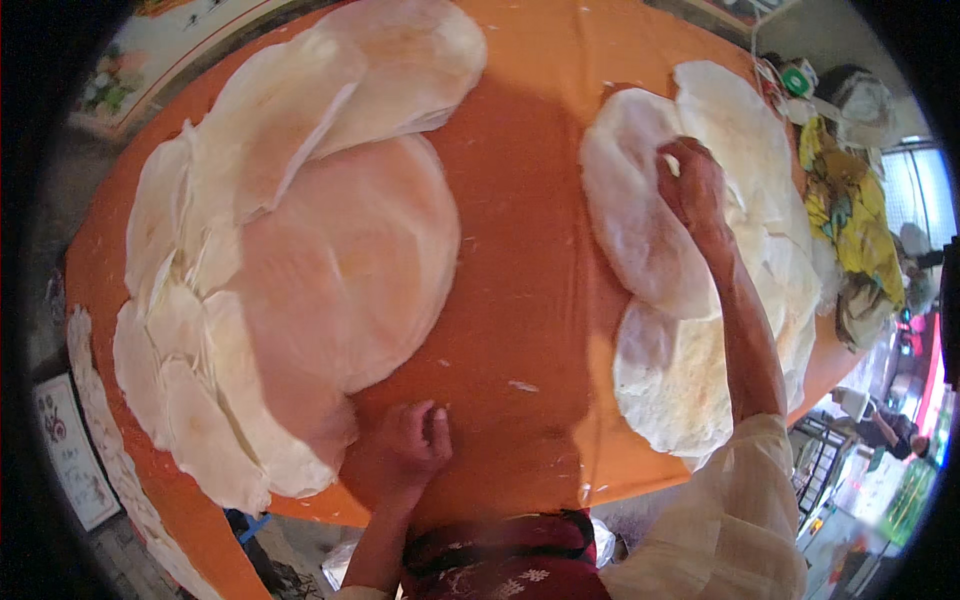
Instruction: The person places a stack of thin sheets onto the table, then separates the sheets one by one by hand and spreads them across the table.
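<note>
Orange cloth (530,300) under thin flatbreads (350,270)

your worktop (520,250), draped in orange cloth, carries two spreads of thin pale flatbread rounds: overlapping rounds at your left (300,260), a smaller pile at your right (690,350), with crumbs (522,385) between.

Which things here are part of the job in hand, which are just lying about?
In use:
- right hand pinching the top flatbread of the right pile
- left hand resting on the orange cloth beside the left pile of flatbreads

Lying about:
- yellow patterned cloth at the table's right edge
- framed picture on the floor
</note>
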Motion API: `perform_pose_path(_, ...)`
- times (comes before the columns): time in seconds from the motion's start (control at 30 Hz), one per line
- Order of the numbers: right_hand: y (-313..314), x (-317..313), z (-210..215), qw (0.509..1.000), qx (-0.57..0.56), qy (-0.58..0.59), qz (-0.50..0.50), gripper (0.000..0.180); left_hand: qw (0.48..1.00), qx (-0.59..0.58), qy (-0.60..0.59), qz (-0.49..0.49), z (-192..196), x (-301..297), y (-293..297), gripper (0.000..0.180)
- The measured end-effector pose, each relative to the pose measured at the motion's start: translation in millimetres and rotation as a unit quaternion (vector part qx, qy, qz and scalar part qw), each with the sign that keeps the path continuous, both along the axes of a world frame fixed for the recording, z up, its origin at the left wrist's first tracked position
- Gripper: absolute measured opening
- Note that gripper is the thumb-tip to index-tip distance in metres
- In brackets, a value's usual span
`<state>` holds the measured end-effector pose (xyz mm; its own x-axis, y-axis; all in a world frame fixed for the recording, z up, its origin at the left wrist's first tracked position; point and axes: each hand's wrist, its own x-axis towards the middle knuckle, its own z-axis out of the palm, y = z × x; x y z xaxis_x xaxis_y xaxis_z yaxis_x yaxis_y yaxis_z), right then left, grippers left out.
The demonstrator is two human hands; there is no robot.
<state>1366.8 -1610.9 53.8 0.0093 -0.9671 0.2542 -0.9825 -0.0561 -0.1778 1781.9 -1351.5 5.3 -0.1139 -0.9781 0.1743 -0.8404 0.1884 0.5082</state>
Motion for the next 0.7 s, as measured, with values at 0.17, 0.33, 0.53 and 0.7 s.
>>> perform_pose_path(0.17, -66, 163, -28, 0.971, 0.002, -0.072, 0.229, 0.043, 0.996, -0.016, 0.082, 0.000, 0, 7, 0, 0.013)
perform_pose_path(0.33, -103, 273, -25, 0.970, -0.025, -0.041, 0.240, 0.038, 0.996, -0.020, 0.087, 0.002, -3, 12, -2, 0.012)
perform_pose_path(0.53, -146, 286, -10, 0.945, -0.024, 0.195, 0.262, 0.020, 0.991, -0.016, 0.128, 0.018, -8, 10, -1, 0.010)
perform_pose_path(0.7, -116, 239, 104, 0.868, -0.234, 0.234, 0.370, 0.012, 0.991, -0.012, 0.136, 0.007, -13, 12, 8, 0.010)
